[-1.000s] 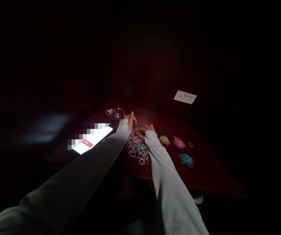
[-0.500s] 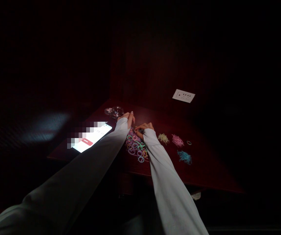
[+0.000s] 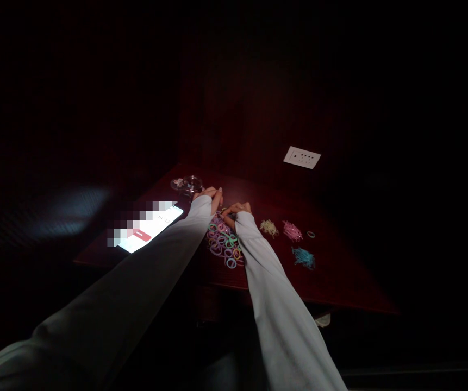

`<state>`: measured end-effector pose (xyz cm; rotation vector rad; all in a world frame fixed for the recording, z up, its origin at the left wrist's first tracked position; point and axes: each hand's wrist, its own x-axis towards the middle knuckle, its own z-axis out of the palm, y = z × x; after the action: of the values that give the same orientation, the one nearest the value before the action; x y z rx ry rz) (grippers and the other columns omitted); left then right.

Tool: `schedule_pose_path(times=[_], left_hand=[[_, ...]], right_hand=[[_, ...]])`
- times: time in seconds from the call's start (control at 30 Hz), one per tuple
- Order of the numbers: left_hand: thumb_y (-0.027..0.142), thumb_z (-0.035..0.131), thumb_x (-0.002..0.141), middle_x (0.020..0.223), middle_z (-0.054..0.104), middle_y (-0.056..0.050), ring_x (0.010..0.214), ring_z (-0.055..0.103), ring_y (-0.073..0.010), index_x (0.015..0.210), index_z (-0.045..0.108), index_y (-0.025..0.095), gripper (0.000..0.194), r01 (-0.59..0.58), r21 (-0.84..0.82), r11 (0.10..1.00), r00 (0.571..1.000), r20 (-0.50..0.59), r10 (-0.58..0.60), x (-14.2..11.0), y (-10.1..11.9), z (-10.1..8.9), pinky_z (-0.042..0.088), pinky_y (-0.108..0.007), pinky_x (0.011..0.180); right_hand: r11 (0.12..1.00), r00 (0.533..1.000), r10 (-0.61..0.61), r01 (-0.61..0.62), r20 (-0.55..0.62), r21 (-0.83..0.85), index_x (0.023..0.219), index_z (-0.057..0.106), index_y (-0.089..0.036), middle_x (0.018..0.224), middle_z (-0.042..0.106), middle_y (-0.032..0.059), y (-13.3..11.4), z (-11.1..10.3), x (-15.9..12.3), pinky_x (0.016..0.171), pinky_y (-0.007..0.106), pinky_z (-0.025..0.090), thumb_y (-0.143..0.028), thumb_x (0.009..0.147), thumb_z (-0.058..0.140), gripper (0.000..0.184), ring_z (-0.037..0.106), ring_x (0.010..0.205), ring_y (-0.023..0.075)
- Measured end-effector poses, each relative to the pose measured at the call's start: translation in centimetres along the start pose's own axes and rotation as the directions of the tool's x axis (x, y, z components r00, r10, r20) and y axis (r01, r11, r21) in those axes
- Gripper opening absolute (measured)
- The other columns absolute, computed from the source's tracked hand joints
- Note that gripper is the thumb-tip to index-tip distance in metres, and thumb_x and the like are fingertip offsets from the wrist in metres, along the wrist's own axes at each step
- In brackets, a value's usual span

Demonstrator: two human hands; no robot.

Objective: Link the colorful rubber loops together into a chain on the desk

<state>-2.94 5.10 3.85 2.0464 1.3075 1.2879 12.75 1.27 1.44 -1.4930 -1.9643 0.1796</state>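
Observation:
A loose pile of coloured hair ties (image 3: 222,239), in purple, pink, green and yellow, lies on the dark red table in front of me. My left hand (image 3: 211,195) is at the pile's far left edge, its fingers bent and close together. My right hand (image 3: 237,210) reaches over the far right side of the pile, with thumb and fingers drawn together. Whatever either hand pinches is too small and dark to make out. To the right sit sorted heaps of small bands: pale yellow (image 3: 269,228), pink (image 3: 293,231) and blue (image 3: 303,258).
A lit phone (image 3: 158,231) lies left of my left forearm. Behind my left hand stands a clear glass jar (image 3: 192,183), with a round lid (image 3: 177,184) beside it. One single hair tie (image 3: 311,234) lies right of the pink heap. A white wall socket (image 3: 302,157) is behind the table.
The view has shifted slightly, so everything sits a little further left in the picture. Both hands stay at the pile with almost the same pose. Digits on the phone have changed.

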Motion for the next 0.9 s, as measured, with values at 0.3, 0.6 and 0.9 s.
schedule_pose_path(times=[0.3, 0.6, 0.9], left_hand=[[0.03, 0.039, 0.104, 0.083, 0.07, -0.003, 0.087, 0.065, -0.0181, 0.06, 0.057, 0.021, 0.048, 0.01, -0.02, 1.0, 1.0, -0.008, -0.01, 0.1, -0.1, -0.1, 0.042, -0.035, 0.099], [0.029, 0.04, 0.103, 0.083, 0.069, -0.003, 0.087, 0.065, -0.0176, 0.061, 0.058, 0.021, 0.046, -0.005, 0.006, 1.0, 1.0, 0.018, 0.005, 0.2, -0.2, -0.1, 0.042, -0.034, 0.094], [0.03, 0.039, 0.103, 0.08, 0.068, -0.003, 0.083, 0.063, -0.0177, 0.06, 0.057, 0.021, 0.048, 0.013, -0.003, 1.0, 1.0, 0.009, -0.013, 0.1, -0.2, 0.0, 0.043, -0.034, 0.093]], right_hand=[[0.991, 0.988, 0.115, -0.107, -0.106, 0.08, 0.084, 0.08, -0.026, 0.093, 0.07, 0.0063, 0.7, -0.5, -0.1, 0.097, 0.039, 0.042, -0.048, 0.094, 0.067, 0.027, 0.053, 0.104, 0.0253], [0.995, 0.994, -0.093, 0.095, 0.058, -0.033, 0.113, 0.079, -0.039, 0.116, 0.07, 0.0026, -0.4, -0.4, -1.0, 0.097, 0.038, 0.044, -0.048, 0.094, 0.069, 0.023, 0.049, 0.106, 0.0249], [1.0, 0.998, 0.004, -0.005, 0.062, 0.015, 0.096, 0.082, -0.032, 0.103, 0.073, 0.004, 0.1, 0.1, -0.7, 0.095, 0.04, 0.044, -0.04, 0.086, 0.077, 0.014, 0.05, 0.103, 0.0251]])
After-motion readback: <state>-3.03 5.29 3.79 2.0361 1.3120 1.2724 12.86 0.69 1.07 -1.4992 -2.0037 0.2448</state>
